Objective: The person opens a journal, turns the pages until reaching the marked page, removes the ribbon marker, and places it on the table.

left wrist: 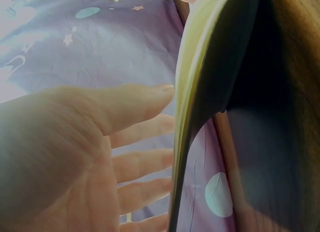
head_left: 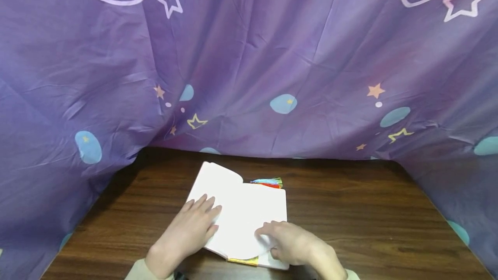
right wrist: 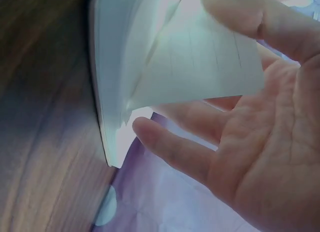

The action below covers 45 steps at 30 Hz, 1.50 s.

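Two hands: both on one open notebook (head_left: pixel 241 211), lying on wooden table (head_left: pixel 369 219).
Left hand (head_left: pixel 190 228): fingers straight, flat on left page.
Right hand (head_left: pixel 292 241): thumb and fingers pinch lifted page (right wrist: pixel 200 62) at near corner.
Tassel (head_left: pixel 268 182): beyond fingertips, at notebook's far edge.
Backdrop: purple star-print cloth (head_left: pixel 272 55).

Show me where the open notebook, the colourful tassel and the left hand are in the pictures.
open notebook (head_left: pixel 249 211): head view, on the bare right page.
colourful tassel (head_left: pixel 268 182): head view, on its threads past the top edge.
left hand (head_left: pixel 190 228): head view, on the back of the hand.
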Available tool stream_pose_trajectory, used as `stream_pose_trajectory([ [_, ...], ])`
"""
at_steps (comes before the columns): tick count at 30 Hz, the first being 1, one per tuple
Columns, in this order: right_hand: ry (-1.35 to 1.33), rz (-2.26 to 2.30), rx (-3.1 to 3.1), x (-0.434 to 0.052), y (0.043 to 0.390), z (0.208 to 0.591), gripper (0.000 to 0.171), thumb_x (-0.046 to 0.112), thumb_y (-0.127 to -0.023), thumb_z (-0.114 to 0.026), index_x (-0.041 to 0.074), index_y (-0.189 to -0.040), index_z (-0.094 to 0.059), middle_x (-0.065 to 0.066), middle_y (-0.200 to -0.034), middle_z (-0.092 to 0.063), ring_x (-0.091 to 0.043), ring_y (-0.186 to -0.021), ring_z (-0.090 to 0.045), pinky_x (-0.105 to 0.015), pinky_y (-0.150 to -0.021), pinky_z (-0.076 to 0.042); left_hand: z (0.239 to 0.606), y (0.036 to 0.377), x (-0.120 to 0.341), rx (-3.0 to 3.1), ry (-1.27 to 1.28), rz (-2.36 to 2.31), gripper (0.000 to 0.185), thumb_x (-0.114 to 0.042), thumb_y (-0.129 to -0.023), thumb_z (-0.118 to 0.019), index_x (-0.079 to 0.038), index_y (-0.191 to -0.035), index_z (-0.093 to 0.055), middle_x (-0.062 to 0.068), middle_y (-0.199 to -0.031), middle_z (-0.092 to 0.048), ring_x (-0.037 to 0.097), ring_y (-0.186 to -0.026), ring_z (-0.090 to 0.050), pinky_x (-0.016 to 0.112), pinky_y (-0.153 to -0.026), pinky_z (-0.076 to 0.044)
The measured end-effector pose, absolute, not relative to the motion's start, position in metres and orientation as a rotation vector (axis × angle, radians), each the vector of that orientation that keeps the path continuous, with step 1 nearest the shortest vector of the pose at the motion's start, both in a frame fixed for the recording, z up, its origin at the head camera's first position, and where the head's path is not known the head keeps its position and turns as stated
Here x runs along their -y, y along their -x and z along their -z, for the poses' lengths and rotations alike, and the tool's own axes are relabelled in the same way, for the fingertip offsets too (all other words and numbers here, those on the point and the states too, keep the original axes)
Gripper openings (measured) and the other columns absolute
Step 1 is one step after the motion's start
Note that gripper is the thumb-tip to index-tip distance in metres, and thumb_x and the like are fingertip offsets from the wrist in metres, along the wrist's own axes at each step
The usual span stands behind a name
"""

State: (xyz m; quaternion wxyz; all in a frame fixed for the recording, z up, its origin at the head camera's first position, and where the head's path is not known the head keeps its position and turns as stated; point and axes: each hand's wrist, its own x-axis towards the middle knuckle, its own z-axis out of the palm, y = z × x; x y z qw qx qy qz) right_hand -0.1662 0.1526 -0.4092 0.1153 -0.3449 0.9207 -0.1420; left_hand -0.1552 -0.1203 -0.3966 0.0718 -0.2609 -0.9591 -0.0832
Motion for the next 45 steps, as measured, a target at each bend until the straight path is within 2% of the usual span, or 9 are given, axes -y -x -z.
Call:
stream_pose_trajectory([
  [8, 1.240, 0.569, -2.883, -0.152, 0.176, 0.414, 0.032, -0.004, -0.074, -0.068, 0.014, -0.100, -0.073, 0.006, -0.095, -0.071, -0.009, -0.086, -0.063, -0.034, -0.076, -0.053, 0.394, 0.155, 0.120, 2.866, 0.769, 0.246, 0.041, -0.021, -0.090, -0.069, -0.005, -0.127, -0.063, 0.019, -0.136, -0.054, 0.040, -0.128, -0.047, 0.058, -0.106, -0.036],
  [12, 1.183, 0.621, -3.035, -0.148, 0.176, 0.416, 0.038, -0.003, -0.071, -0.072, 0.013, -0.105, -0.072, -0.004, -0.110, -0.070, -0.026, -0.110, -0.061, -0.058, -0.096, -0.045, 0.394, 0.156, 0.120, 2.851, 0.777, 0.241, 0.044, -0.019, -0.087, -0.072, -0.005, -0.128, -0.062, 0.020, -0.135, -0.054, 0.040, -0.128, -0.048, 0.057, -0.105, -0.036],
  [17, 1.038, 0.723, -3.110, -0.142, 0.175, 0.415, 0.056, -0.014, -0.063, -0.068, 0.014, -0.112, -0.069, -0.020, -0.138, -0.052, -0.046, -0.133, -0.038, -0.075, -0.099, -0.028, 0.394, 0.155, 0.120, 2.845, 0.768, 0.238, 0.043, -0.018, -0.087, -0.072, -0.005, -0.127, -0.063, 0.020, -0.134, -0.055, 0.040, -0.127, -0.048, 0.058, -0.105, -0.036],
  [28, 0.873, 1.028, -3.138, -0.125, 0.172, 0.415, 0.074, -0.019, -0.061, -0.066, 0.009, -0.129, -0.060, -0.027, -0.157, -0.016, -0.047, -0.142, -0.017, -0.060, -0.108, -0.030, 0.396, 0.156, 0.121, 2.759, 0.766, 0.187, 0.037, -0.021, -0.090, -0.068, -0.006, -0.123, -0.065, 0.017, -0.130, -0.058, 0.039, -0.126, -0.049, 0.062, -0.105, -0.033],
  [31, 0.812, 1.106, -3.088, -0.117, 0.171, 0.413, 0.084, -0.015, -0.067, -0.068, 0.013, -0.144, -0.048, -0.020, -0.161, -0.006, -0.038, -0.134, -0.040, -0.042, -0.095, -0.050, 0.395, 0.159, 0.122, 2.740, 0.782, 0.199, 0.035, -0.020, -0.090, -0.068, -0.006, -0.123, -0.065, 0.016, -0.128, -0.060, 0.038, -0.126, -0.050, 0.062, -0.104, -0.035],
  [33, 0.800, 1.171, -3.045, -0.111, 0.170, 0.412, 0.088, -0.003, -0.076, -0.074, 0.016, -0.152, -0.035, -0.016, -0.162, -0.003, -0.034, -0.128, -0.047, -0.038, -0.089, -0.054, 0.394, 0.161, 0.124, 2.716, 0.805, 0.215, 0.033, -0.018, -0.090, -0.068, -0.007, -0.121, -0.066, 0.015, -0.126, -0.061, 0.038, -0.125, -0.051, 0.062, -0.103, -0.037],
  [36, 0.805, 1.243, -2.994, -0.101, 0.169, 0.411, 0.096, 0.020, -0.083, -0.079, 0.019, -0.157, -0.019, -0.016, -0.162, -0.008, -0.033, -0.122, -0.053, -0.040, -0.093, -0.052, 0.391, 0.162, 0.126, 2.666, 0.837, 0.241, 0.031, -0.015, -0.088, -0.070, -0.008, -0.118, -0.066, 0.014, -0.123, -0.062, 0.037, -0.123, -0.053, 0.061, -0.101, -0.039],
  [38, 0.836, 1.242, -2.982, -0.095, 0.168, 0.412, 0.095, 0.024, -0.085, -0.078, 0.015, -0.157, -0.017, -0.020, -0.160, -0.016, -0.035, -0.136, -0.038, -0.047, -0.106, -0.039, 0.389, 0.162, 0.128, 2.626, 0.853, 0.244, 0.032, -0.014, -0.086, -0.071, -0.009, -0.117, -0.066, 0.014, -0.121, -0.063, 0.037, -0.122, -0.054, 0.060, -0.099, -0.041],
  [45, 0.871, 1.095, -2.964, -0.076, 0.160, 0.414, 0.067, 0.025, -0.092, -0.069, 0.005, -0.148, -0.039, -0.023, -0.152, -0.034, -0.033, -0.137, -0.038, -0.051, -0.106, -0.038, 0.384, 0.163, 0.130, 2.583, 0.870, 0.260, 0.039, -0.006, -0.082, -0.070, -0.005, -0.121, -0.066, 0.016, -0.124, -0.063, 0.034, -0.124, -0.053, 0.054, -0.100, -0.042],
])
